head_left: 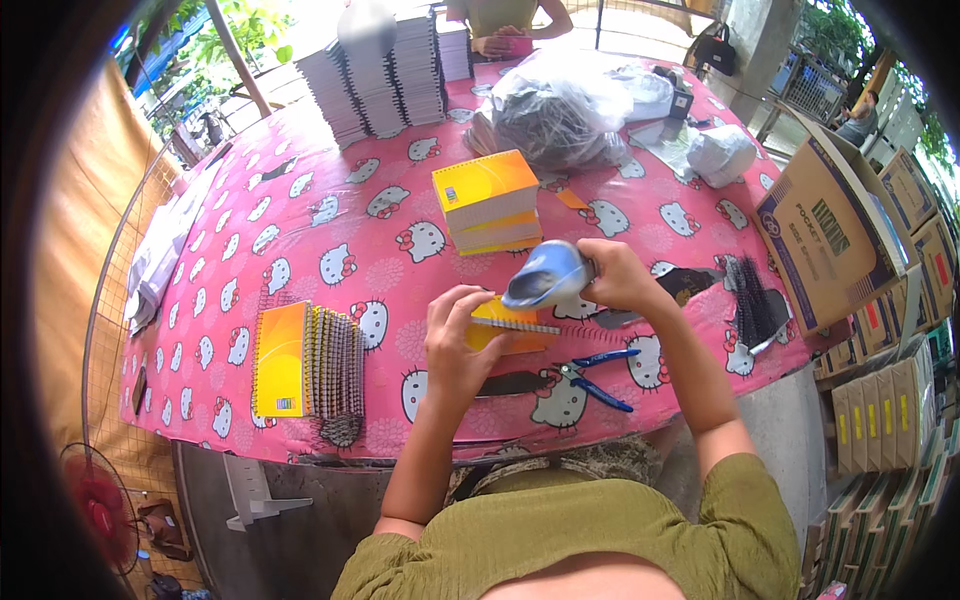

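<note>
My left hand (460, 325) is closed on a small yellow-orange notebook (524, 343), its thumb and fingers on the left end of the pad. A thin spiral coil (592, 335) sticks out to the right, in line with the notebook's edge. My right hand (618, 272) grips a rounded blue-grey handheld tool (546, 278), slightly blurred, just above the notebook. Whether the tool touches the coil I cannot tell. Blue-handled pliers (594, 380) lie with handles apart near the table's front edge. Beside them is a dark strip (515, 383).
Spiral notebooks (282, 360) are stacked at left, with another yellow stack (487, 190) farther back. Black coils (755, 305) lie at right near a cardboard box (825, 235). Tall bound stacks (375, 80) and a plastic bag (555, 110) stand behind. Another person's hands (500, 46) rest across the table.
</note>
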### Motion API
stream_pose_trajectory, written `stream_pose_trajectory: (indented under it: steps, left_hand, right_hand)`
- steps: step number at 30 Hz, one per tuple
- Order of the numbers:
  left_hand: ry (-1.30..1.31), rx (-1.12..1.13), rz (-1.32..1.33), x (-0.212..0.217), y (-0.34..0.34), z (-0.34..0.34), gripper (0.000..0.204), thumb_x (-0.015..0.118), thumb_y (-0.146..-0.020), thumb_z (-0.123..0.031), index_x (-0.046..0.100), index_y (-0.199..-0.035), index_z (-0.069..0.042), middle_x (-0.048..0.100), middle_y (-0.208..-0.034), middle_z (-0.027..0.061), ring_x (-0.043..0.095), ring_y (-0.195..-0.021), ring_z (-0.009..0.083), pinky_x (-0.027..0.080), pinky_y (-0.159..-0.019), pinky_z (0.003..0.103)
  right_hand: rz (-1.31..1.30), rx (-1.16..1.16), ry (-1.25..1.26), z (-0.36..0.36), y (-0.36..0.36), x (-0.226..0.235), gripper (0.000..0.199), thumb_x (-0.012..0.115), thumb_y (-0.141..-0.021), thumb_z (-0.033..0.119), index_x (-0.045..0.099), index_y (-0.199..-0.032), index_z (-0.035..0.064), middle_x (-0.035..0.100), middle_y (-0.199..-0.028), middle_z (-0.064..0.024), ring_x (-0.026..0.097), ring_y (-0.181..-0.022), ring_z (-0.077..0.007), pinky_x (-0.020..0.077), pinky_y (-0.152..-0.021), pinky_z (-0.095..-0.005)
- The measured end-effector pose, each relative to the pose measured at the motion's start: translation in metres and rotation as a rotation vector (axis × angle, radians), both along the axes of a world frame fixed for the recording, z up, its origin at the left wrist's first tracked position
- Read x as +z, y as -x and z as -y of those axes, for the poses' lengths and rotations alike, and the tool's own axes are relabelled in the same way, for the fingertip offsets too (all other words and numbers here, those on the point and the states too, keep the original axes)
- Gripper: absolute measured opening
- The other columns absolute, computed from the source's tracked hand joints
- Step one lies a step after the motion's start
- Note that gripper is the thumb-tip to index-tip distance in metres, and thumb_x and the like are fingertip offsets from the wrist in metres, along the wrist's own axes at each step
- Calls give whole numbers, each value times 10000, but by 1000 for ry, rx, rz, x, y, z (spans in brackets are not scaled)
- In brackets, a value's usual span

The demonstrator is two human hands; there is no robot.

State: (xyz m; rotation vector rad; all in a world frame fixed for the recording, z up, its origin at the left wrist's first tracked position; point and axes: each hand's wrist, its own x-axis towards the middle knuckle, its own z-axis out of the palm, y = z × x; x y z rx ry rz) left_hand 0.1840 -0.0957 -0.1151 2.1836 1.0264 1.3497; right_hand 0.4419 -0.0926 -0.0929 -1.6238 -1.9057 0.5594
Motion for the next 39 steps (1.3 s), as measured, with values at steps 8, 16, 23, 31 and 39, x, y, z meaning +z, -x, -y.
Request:
stream_pose_trajectory:
  steps: [8, 16, 23, 31, 39]
  left_hand:
    - [456, -68, 523, -30, 21, -3, 370, 735, -768, 54, 587, -1106, 30, 649, -1041, 111, 645, -970, 165, 545, -845, 279]
    - [591, -128, 701, -40, 29, -5, 383, 670, -804, 110, 608, -1175, 37, 669, -1077, 110, 643, -978, 148, 536, -871, 275]
    - [681, -125, 705, -35, 36, -10, 295, 695, -796, 85, 646, -1085, 46, 690, -1002, 113, 658, -902, 145, 551, -808, 260]
    - [-54, -56, 468, 14, 21, 10, 209, 736, -769, 68, 643, -951, 22, 682, -945, 162, 668, -860, 158, 566, -717, 259]
    - [-56, -124, 213, -26, 13, 42, 228, 769, -696, 90, 691, -890, 1, 693, -877, 130, 673, -795, 192, 555, -684, 279]
  right_hand:
    - [-302, 216, 14, -23, 23, 6, 291, 715, -650, -23, 614, -921, 3, 652, -832, -42, 598, -802, -103, 497, -705, -278]
    - [-415, 219, 101, -22, 40, 25, 300, 697, -652, 2, 618, -941, -6, 657, -815, -51, 622, -761, -142, 500, -671, -283]
    - [333, -353, -198, -11, 2, -17, 369, 590, -684, 3, 546, -1050, 38, 609, -1010, -172, 590, -983, -380, 494, -816, -473]
    - [545, -461, -390, 96, -25, -29, 540, 728, -725, 69, 498, -1210, 13, 525, -1198, -205, 480, -1163, -398, 398, -987, -469]
    - [196, -84, -108, 150, 46, -53, 491, 723, -778, 183, 544, -1200, 7, 534, -1172, -184, 496, -1124, -361, 400, -957, -465]
